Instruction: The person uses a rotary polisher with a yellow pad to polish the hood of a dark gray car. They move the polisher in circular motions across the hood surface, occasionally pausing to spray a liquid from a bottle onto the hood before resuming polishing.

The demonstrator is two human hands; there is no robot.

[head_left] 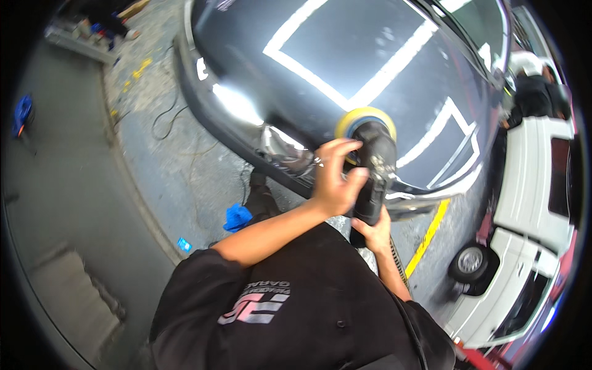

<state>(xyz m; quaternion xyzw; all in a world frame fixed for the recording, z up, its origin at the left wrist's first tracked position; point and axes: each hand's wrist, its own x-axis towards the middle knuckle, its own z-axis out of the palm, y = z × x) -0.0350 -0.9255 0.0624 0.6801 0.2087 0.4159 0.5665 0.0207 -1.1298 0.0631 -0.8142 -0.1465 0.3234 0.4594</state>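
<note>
- Head view: my left hand (333,182) wraps closed round the polisher (373,172) head; right hand (374,233) clasps its rear handle.
- Yellow pad (364,117) sits on the dark car hood (345,55).
- I'd judge: keep pad flat, pressure even.

Two hands (345,197), one polisher (373,166), two cars (345,55), one blue cloth (237,217).

- Polisher (374,179): black body, yellow pad (364,117).
- Car hood (345,55): glossy dark grey, white light reflections in stripes.
- Shirt (296,296): black, pink and grey print.
- Cloth (237,217): blue.
- Floor line (427,237): yellow.
- Neighbouring car (530,203): white.
</note>
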